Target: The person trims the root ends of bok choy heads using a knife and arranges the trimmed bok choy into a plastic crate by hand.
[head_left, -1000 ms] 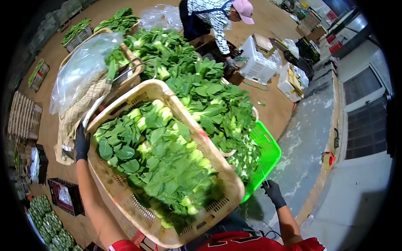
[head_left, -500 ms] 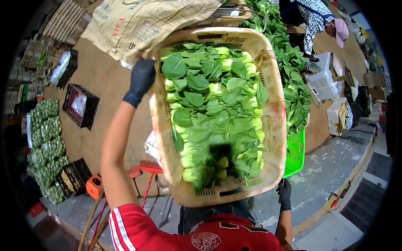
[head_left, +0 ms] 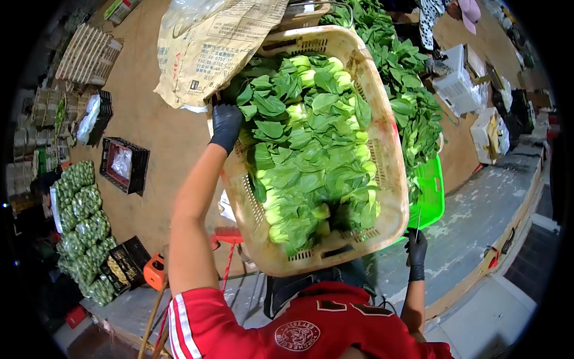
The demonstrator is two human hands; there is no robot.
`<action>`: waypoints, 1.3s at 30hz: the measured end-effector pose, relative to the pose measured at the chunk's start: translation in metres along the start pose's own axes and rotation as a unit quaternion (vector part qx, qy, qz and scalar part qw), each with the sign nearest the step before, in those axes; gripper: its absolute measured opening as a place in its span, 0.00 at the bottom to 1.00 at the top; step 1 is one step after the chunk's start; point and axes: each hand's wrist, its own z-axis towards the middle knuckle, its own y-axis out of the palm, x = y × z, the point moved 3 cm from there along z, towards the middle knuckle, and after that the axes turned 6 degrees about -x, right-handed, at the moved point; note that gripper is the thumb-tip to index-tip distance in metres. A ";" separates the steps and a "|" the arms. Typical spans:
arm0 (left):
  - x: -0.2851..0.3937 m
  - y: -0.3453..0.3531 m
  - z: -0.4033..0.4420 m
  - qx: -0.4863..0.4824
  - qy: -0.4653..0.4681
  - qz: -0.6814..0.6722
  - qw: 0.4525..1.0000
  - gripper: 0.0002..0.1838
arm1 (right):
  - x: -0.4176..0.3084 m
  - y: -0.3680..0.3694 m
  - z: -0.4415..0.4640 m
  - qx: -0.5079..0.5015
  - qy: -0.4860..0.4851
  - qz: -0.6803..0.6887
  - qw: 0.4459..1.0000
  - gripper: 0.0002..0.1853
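A large, stained cream plastic basket [head_left: 391, 179] fills the middle, packed with rows of bok choy [head_left: 311, 143], pale stems outward. My black-gloved left hand [head_left: 226, 127] is at the basket's upper-left side, its fingers curled beside the lower edge of a printed paper sack [head_left: 221, 42]. What those fingers hold, if anything, is hidden. Low at the right, my gloved right hand [head_left: 417, 254] is closed round a knife [head_left: 418, 220], whose thin blade points up and is seen nearly edge-on. This hand is beside a bright green basket [head_left: 439, 206].
A long heap of loose greens [head_left: 412, 90] runs behind the basket. At upper right a person in a spotted sleeve [head_left: 429, 24] bends near a white crate [head_left: 452, 90]. Bagged greens [head_left: 84, 233], a black crate [head_left: 125, 164] and a red broom [head_left: 228, 233] are at left.
The view has shifted. My left hand has moved from outside the rim to over the basket's side, and the sack now covers more of that corner. The right hand stays low by the green basket.
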 end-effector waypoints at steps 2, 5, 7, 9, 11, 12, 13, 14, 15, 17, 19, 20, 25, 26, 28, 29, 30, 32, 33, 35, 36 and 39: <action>0.003 0.002 0.000 -0.002 -0.012 0.011 1.000 0.03 | -0.001 -0.004 0.001 0.006 -0.010 0.021 1.000 0.10; 0.006 -0.029 -0.008 0.039 -0.020 -0.024 0.999 0.06 | -0.008 -0.015 -0.003 0.014 -0.029 0.041 0.999 0.11; 0.013 -0.055 -0.017 0.033 -0.036 -0.071 0.996 0.16 | -0.015 -0.028 -0.009 0.029 -0.050 0.046 0.997 0.11; 0.012 -0.051 -0.024 0.012 0.006 -0.100 0.995 0.17 | -0.018 -0.033 -0.013 0.035 -0.069 0.062 0.995 0.11; 0.007 -0.042 -0.039 -0.015 -0.017 -0.168 0.986 0.13 | -0.029 -0.031 -0.014 0.022 -0.088 0.071 0.993 0.11; 0.007 -0.037 -0.035 -0.020 -0.027 -0.202 0.979 0.11 | -0.035 -0.029 -0.015 0.006 -0.097 0.074 0.993 0.11; 0.012 -0.034 -0.032 -0.031 -0.028 -0.146 0.988 0.09 | -0.037 -0.026 -0.019 -0.002 -0.116 0.056 0.992 0.11; 0.018 -0.028 -0.032 -0.041 -0.033 -0.092 0.994 0.08 | -0.041 -0.025 -0.020 -0.010 -0.138 0.035 0.990 0.10; 0.024 -0.020 -0.031 -0.050 -0.041 -0.038 0.997 0.06 | -0.043 -0.023 -0.018 -0.018 -0.160 0.012 0.987 0.10; 0.030 0.005 -0.013 -0.128 -0.138 -0.048 0.981 0.13 | -0.039 -0.024 -0.022 -0.015 -0.165 -0.003 0.986 0.10; 0.034 0.012 -0.011 -0.031 -0.169 -0.038 0.984 0.10 | -0.031 -0.028 -0.030 -0.018 -0.134 0.042 0.990 0.10; 0.039 0.004 -0.014 0.026 -0.161 -0.056 0.985 0.07 | -0.021 -0.033 -0.034 -0.015 -0.120 0.030 0.992 0.10; 0.033 0.001 -0.009 -0.053 -0.132 -0.059 0.988 0.07 | 0.011 -0.045 -0.046 0.000 -0.053 0.012 0.999 0.09; 0.032 -0.006 -0.006 -0.059 -0.107 -0.049 0.991 0.09 | 0.012 -0.045 -0.048 0.002 -0.053 0.016 0.998 0.10; 0.024 -0.035 0.003 -0.087 -0.090 -0.166 0.978 0.17 | 0.011 -0.047 -0.049 0.017 -0.059 0.028 0.998 0.10; 0.020 -0.047 0.002 -0.106 -0.082 -0.223 0.966 0.21 | 0.011 -0.049 -0.052 0.020 -0.059 0.032 0.998 0.10; 0.004 -0.044 0.013 -0.145 -0.066 -0.207 0.965 0.32 | 0.007 -0.049 -0.053 0.021 -0.053 0.036 0.998 0.10; -0.014 -0.064 0.020 -0.117 -0.018 -0.265 0.957 0.31 | 0.004 -0.048 -0.050 0.014 -0.063 0.038 0.997 0.10; -0.021 -0.072 0.020 -0.119 0.001 -0.293 0.949 0.31 | 0.002 -0.047 -0.049 0.009 -0.068 0.039 0.997 0.10; -0.010 -0.121 -0.001 -0.098 0.045 -0.330 0.938 0.28 | -0.023 -0.040 -0.046 -0.003 -0.098 0.014 0.995 0.09; 0.010 -0.156 -0.018 -0.096 0.055 -0.348 0.931 0.29 | -0.033 -0.033 -0.043 -0.005 -0.143 0.001 0.990 0.09; 0.095 -0.265 -0.069 -0.086 0.125 -0.448 0.881 0.34 | -0.138 0.006 -0.052 -0.096 -0.406 0.011 0.909 0.16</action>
